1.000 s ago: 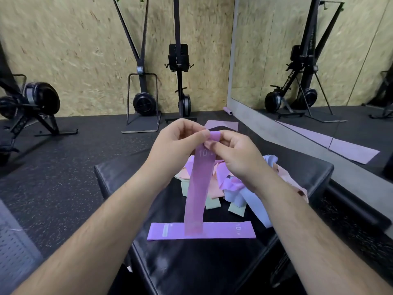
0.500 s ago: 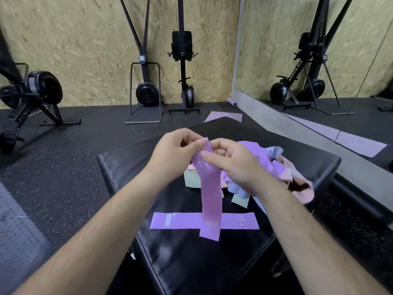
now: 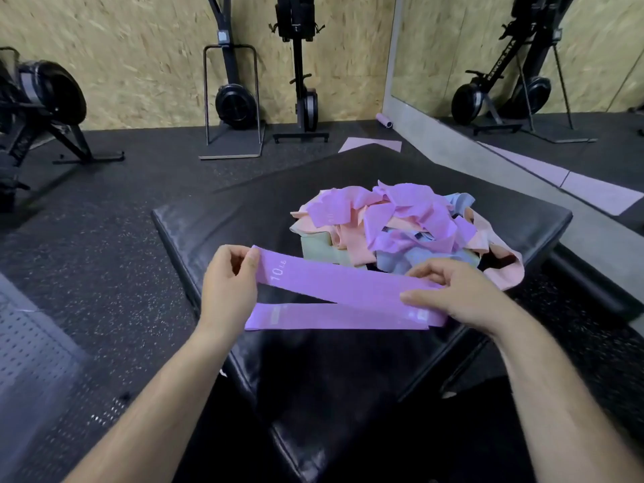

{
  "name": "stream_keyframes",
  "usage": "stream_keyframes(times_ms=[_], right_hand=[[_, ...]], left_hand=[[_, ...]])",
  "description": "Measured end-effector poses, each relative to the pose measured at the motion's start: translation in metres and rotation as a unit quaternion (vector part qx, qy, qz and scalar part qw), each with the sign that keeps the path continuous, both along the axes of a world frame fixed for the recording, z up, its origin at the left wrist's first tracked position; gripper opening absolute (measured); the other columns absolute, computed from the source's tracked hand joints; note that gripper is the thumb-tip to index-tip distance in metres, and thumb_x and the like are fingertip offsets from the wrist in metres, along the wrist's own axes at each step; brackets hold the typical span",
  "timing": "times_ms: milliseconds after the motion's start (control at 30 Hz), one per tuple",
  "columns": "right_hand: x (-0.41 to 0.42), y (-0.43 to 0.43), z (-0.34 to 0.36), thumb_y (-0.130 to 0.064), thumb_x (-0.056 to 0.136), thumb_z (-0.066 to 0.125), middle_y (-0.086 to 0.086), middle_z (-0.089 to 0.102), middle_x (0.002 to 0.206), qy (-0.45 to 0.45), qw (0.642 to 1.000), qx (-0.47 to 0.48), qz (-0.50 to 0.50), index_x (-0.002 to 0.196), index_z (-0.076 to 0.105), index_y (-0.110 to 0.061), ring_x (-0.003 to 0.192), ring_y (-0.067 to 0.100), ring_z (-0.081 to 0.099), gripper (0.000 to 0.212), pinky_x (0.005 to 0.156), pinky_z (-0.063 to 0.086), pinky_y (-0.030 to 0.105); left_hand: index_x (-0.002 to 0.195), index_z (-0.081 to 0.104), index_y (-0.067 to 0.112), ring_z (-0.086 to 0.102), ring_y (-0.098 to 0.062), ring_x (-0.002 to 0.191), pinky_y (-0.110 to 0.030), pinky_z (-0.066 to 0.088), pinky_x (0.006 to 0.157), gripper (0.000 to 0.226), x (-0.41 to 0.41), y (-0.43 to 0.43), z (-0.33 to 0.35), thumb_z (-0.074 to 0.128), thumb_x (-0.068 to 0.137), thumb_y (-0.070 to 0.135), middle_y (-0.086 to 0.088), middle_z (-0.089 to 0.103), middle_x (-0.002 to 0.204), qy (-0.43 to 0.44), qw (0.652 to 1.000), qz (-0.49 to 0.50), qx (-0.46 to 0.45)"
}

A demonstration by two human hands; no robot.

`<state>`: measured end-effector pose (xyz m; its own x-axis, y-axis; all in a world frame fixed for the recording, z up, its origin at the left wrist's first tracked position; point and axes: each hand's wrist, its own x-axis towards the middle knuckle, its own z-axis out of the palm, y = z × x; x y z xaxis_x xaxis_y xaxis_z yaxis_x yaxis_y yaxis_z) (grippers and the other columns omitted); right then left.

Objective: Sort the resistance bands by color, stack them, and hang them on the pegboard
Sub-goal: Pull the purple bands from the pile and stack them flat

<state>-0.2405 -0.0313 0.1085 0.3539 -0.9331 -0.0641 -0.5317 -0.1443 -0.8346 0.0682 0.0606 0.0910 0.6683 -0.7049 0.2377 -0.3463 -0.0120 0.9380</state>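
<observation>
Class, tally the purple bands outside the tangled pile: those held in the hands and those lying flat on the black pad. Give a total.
Held purple band: 1
Flat purple band: 1
Total: 2

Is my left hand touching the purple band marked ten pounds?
Touching. The head view shows the left hand pinching the left end of the purple band between thumb and fingers, with no gap visible.

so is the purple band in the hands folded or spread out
Spread out: the purple fabric resistance band runs straight and flat between the left hand and right hand.
</observation>
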Motion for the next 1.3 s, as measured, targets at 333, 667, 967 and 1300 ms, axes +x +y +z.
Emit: stream_keyframes(times_ms=[333, 667, 967, 1300], right_hand=[[-0.016, 0.016, -0.069, -0.021, 0.088, 0.079, -0.004, 0.073, 0.073, -0.136, 0.983, -0.018, -0.124, 0.109, 0.067, -0.031, 0.064, 0.008, 0.062, 0.026, 0.067, 0.049, 0.026], [-0.005, -0.001, -0.082, -0.022, 0.095, 0.070, -0.005, 0.052, 0.061, -0.036, 0.978, -0.138, -0.149, 0.108, 0.062, -0.028, 0.056, 0.008, 0.047, 0.016, 0.060, 0.038, 0.011], [0.002, -0.007, -0.093, -0.023, 0.090, 0.075, 0.001, 0.059, 0.077, 0.000, 0.983, -0.147, -0.114, 0.109, 0.060, -0.035, 0.066, 0.015, 0.051, 0.027, 0.068, 0.045, 0.021], [0.005, 0.001, -0.105, -0.028, 0.094, 0.067, -0.010, 0.052, 0.114, 0.067, 0.963, -0.242, -0.094, 0.109, 0.071, -0.022, 0.109, 0.013, 0.052, 0.017, 0.097, 0.041, 0.026]], left_hand=[[0.097, 0.064, 0.014, 0.057, 0.011, 0.073, -0.005, 0.041, 0.068, 0.017, -0.005, 0.027, -0.068, 0.063, 0.100, 0.031, 0.008, 0.066, 0.090, 0.005, 0.998, 0.037, 0.043], [0.092, 0.065, 0.014, 0.057, 0.007, 0.071, -0.006, 0.041, 0.067, 0.012, -0.002, 0.020, -0.064, 0.065, 0.098, 0.025, 0.009, 0.066, 0.085, -0.022, 0.997, 0.064, 0.039], [0.094, 0.063, 0.019, 0.059, 0.001, 0.078, -0.010, 0.041, 0.068, 0.013, 0.001, 0.015, -0.074, 0.064, 0.098, 0.031, 0.010, 0.065, 0.087, -0.078, 0.990, 0.064, 0.095], [0.107, 0.066, 0.016, 0.049, -0.026, 0.103, -0.034, 0.040, 0.094, 0.015, -0.004, 0.018, -0.085, 0.068, 0.093, 0.021, -0.004, 0.049, 0.114, -0.266, 0.956, 0.021, 0.124]])
